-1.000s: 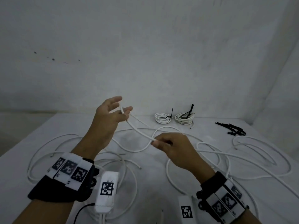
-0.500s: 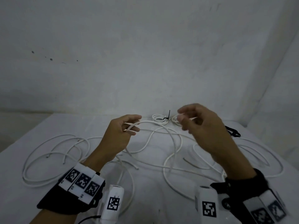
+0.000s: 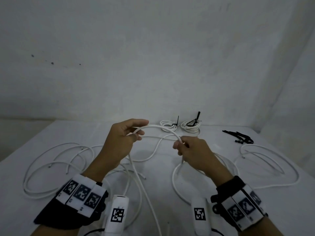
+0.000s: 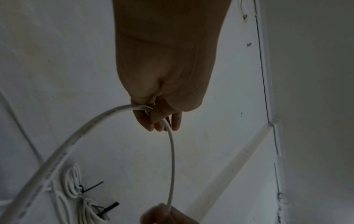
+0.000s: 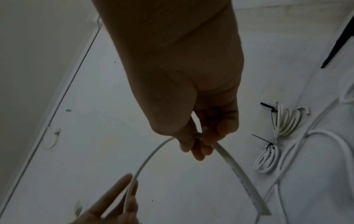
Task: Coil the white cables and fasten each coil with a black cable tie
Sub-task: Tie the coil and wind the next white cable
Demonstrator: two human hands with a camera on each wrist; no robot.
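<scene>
A white cable arches in the air between my two hands above the table. My left hand pinches its end, with a first small loop of cable gathered between the fingers. My right hand grips the same cable further along, a hand's width to the right. From there the cable drops to the table. Two finished white coils, each closed with a black cable tie, lie at the back. Spare black cable ties lie at the back right.
Several loose white cables sprawl over the white table: big loops at the left, at the right and between my forearms. A pale wall stands close behind the table. Wrist cameras with marker tags sit on both forearms.
My right hand swung up and right along the cable, then came back down and took hold of it near my left hand. The cable now bends into an arch between both hands.
</scene>
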